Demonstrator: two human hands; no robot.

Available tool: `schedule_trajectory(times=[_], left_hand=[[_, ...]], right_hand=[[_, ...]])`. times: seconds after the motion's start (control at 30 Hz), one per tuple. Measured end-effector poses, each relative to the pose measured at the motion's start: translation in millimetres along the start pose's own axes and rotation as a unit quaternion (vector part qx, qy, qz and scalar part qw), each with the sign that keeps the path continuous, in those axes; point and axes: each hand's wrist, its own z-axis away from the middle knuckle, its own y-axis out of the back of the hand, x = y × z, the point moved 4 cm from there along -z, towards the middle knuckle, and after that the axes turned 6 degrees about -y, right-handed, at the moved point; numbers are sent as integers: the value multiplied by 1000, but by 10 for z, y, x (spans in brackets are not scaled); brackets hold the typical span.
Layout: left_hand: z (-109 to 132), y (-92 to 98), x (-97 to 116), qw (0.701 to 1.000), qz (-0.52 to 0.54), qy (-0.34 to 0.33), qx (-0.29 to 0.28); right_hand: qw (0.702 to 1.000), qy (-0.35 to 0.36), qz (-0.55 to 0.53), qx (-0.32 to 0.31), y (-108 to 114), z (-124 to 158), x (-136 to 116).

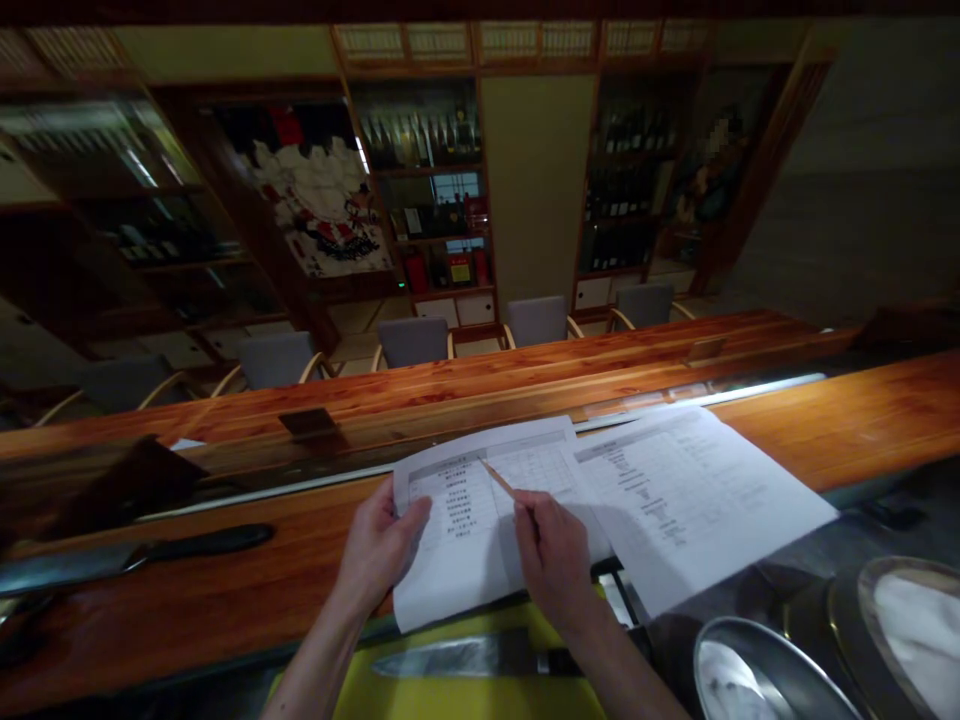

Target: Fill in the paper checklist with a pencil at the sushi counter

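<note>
Head view: the left hand (379, 548) is pinching the edge of a white printed paper sheet (454, 525) between thumb and fingers, while the right hand (551, 560) is pinching a slim wooden pencil (501, 481), its long axis slanting up-left over that sheet. A second white sheet (694, 495) is lying just right of the first, on a reddish-wood counter (847, 440).

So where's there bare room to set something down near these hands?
Bare wooden counter lies right of the loose sheet, and between the black-handled knife and the left hand. It's crowded below the right hand: a knife on a yellow cutting board, beside steel bowls.
</note>
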Motion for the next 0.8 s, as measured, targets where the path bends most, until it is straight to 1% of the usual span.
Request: schedule_trajectory(times=[0.13, 0.23, 0.37, 0.53, 0.67, 0.8], left_hand=[[-10, 19, -2, 1000, -16, 23, 2], [-28, 41, -18, 998, -31, 50, 11], [-43, 49, -26, 996, -39, 74, 16], [-44, 26, 6, 996, -28, 78, 14], [-48, 22, 34, 996, -32, 82, 20], [-74, 33, 30, 996, -67, 55, 2]], right_hand=[[1000, 6, -11, 8, -2, -16, -26], [1000, 12, -7, 27, 5, -40, -39], [998, 44, -20, 50, 20, -47, -63], [995, 75, -34, 61, 50, -19, -92], [994, 95, -6, 54, 114, -9, -187], [995, 95, 3, 14, 248, 41, -366]])
